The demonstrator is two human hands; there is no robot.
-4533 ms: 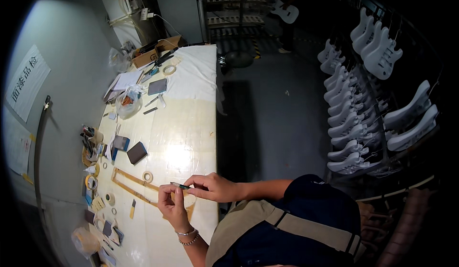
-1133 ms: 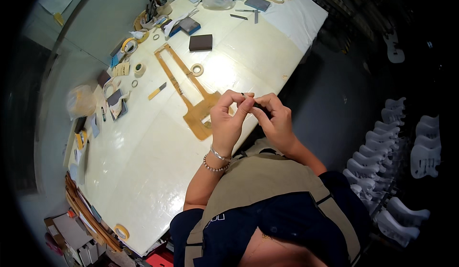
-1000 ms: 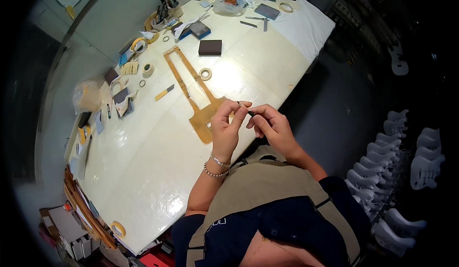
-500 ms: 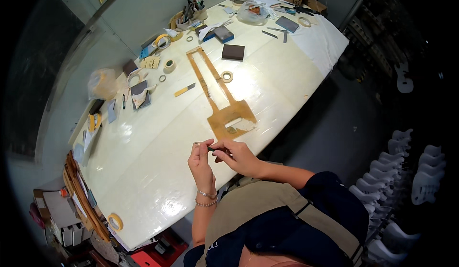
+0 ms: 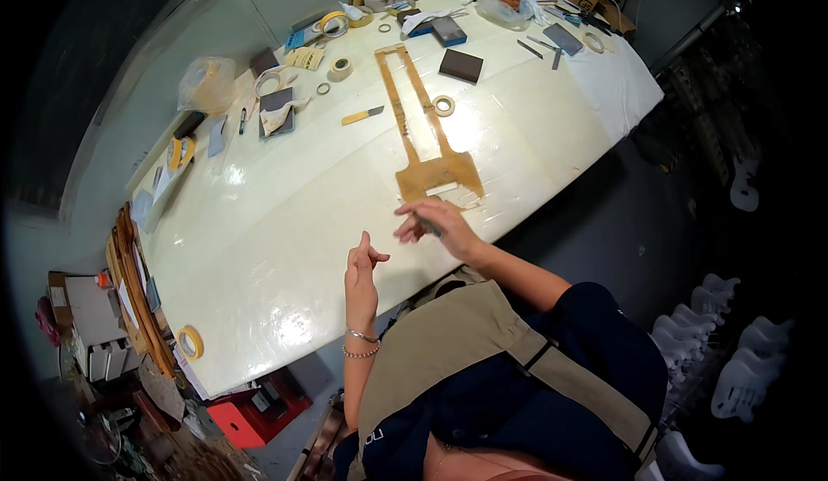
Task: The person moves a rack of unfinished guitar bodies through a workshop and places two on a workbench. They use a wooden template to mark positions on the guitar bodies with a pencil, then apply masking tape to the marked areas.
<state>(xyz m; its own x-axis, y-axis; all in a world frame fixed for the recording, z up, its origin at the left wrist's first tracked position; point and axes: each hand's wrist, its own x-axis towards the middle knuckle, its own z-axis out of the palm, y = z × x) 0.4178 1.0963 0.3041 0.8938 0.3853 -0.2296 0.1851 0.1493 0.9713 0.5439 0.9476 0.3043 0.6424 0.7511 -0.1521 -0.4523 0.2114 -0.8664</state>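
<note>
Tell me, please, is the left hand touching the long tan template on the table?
Apart: in the head view the left hand is raised with bare white table between it and the template.

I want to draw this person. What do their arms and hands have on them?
Both forearms are bare, with no gloves on either hand. The left hand has thin beaded bracelets around its wrist. The right hand wears nothing that shows. A dark blue short sleeve covers the right upper arm, under a tan apron.
</note>
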